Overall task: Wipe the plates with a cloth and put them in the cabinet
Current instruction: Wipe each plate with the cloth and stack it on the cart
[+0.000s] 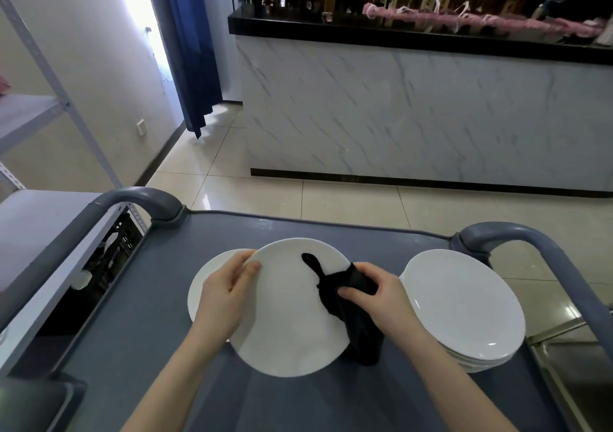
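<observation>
The left hand (pixel 225 299) grips the far-left rim of a white plate (pixel 288 315), its fingers (pixel 248 267) curled over the edge, which seems meant to steady the plate and keep its face turned up for wiping. The right hand (pixel 381 295) has its fingers clenched round a bunched black cloth (pixel 360 325) and presses it to the plate's right side. One loose tail of the cloth lies across the white surface and the rest hangs down past the rim. The plate partly covers a second plate (pixel 205 285) lying flat on the grey tabletop (pixel 149 332) of a cart (pixel 139 199), and it looks slightly lifted rather than resting. A stack of plates (pixel 464 305) sits just to the right. One pile is probably wiped and the other waiting, but which is which cannot be told. Metal shelving (pixel 33 106) stands at the left, and no cabinet can be picked out with certainty. Beyond a marble-patterned bar counter (pixel 398 100), bottles (pixel 282 0) line dark shelves, but their labels are too small and blurred to read. No brand or writing shows on the plates, the cloth or the cart.
</observation>
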Demonstrator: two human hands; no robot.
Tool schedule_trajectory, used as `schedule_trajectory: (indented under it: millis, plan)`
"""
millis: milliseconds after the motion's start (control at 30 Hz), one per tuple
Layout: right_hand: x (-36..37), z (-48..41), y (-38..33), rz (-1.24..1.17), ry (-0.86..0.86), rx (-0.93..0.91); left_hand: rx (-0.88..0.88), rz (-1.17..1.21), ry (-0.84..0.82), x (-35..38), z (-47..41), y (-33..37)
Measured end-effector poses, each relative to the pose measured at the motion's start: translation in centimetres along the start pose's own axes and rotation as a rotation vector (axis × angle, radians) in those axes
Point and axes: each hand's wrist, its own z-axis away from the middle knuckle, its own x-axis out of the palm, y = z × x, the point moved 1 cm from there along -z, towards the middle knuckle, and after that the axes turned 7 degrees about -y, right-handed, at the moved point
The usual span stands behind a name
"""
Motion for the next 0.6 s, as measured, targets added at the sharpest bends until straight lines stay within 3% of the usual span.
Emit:
schedule_trajectory:
  millis: [133,233,367,533,600]
  plan:
    - [1.1,-1.1,-3.0,0.222,-0.155,-0.157,0.149,-0.244,-0.255,1.0,-1.0,1.2]
    - [2.0,-1.3,-3.5,0.276,-0.211,-0.205,0.097,-0.193,-0.255,1.5,-1.4,0.8]
    - [0.8,-1.0,-2.3,0.082,-0.064,-0.167,-0.022,-0.044,-0.163,0.1,-0.7,-0.4]
    - [0.3,0.2,0.7,-0.463,0.126,0.055,-0.208,0.223,-0.044,1.2,2.0,-2.5]
    - [0.5,0.8,1.7,-0.541,0.14,0.12,-0.2,0.26,0.017,2.3,2.3,-2.3]
